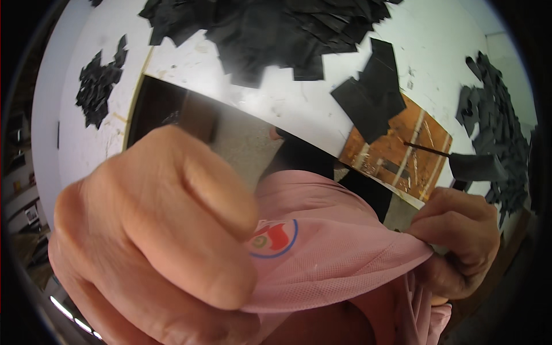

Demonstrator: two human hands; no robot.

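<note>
A pink mesh shirt (339, 253) with a round red and blue emblem is stretched out between my hands. Large and close on the left, my left hand (155, 241) is closed at the shirt's lower edge. The cloth at its fingertips is mostly covered by the fingers. At the other end, my right hand (460, 236) pinches the same edge between thumb and curled fingers. Just beyond the right hand lies a tool with a thin dark rod and a thick black handle (480, 167), its tip over a worn wooden board (425, 138).
A white table (190, 63) surrounds a cut-out where I am. A broad heap of flat black pieces (276, 34) covers its far side. Overlapping black pieces (374, 92) reach onto the board. A small black pile (99, 86) sits left, a long one (497, 126) right.
</note>
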